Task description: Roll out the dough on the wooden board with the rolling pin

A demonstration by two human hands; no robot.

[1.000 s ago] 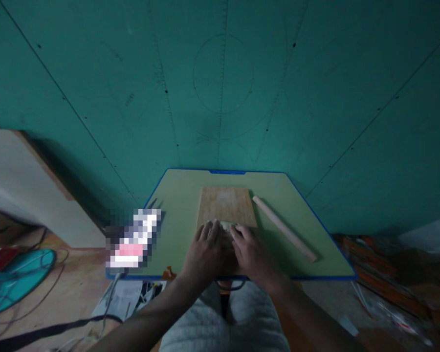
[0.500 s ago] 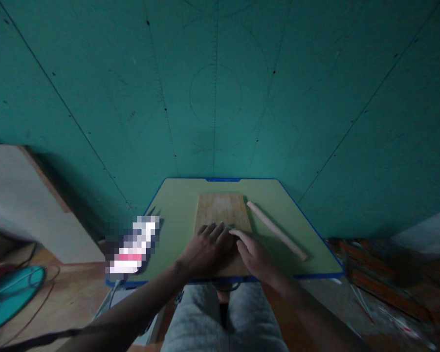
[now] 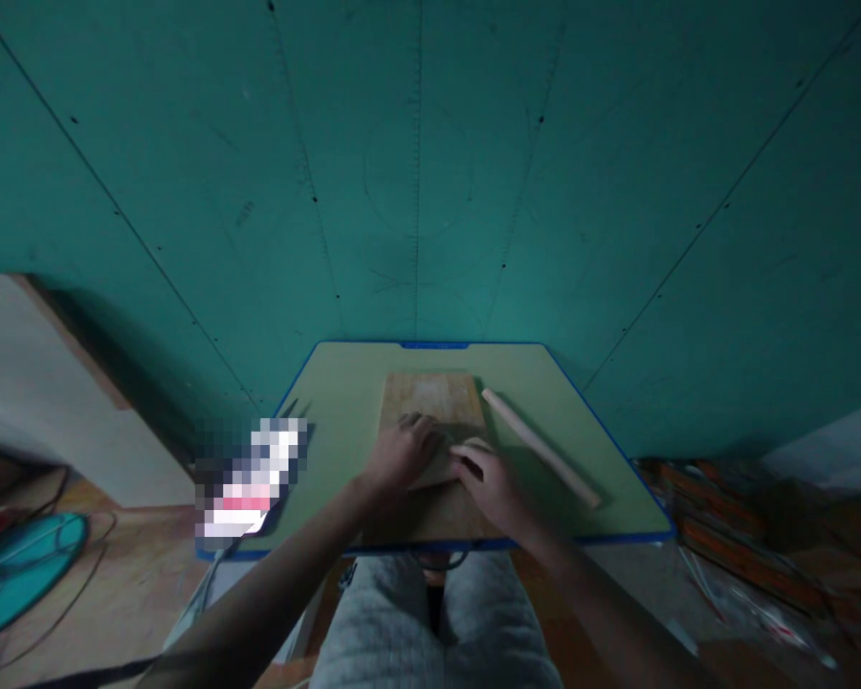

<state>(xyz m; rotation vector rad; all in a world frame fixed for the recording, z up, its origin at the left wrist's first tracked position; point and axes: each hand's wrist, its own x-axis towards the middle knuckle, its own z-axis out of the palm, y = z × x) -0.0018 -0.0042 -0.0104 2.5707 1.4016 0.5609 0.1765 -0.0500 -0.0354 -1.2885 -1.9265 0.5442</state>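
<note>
Pale flat piece (image 3: 440, 468), material indistinct, lies on your rectangular brown wooden board (image 3: 430, 392), partly hidden by your bent-fingered left hand (image 3: 404, 453) and curled right hand (image 3: 488, 480); whether either pinches it cannot be told.

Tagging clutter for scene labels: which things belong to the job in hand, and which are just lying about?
Job: pale flat piece at left hand and right hand; wooden board beneath; probably rolling pin.
Lying about, seemingly: pixelated item, leaning white panel, teal round object.
</note>
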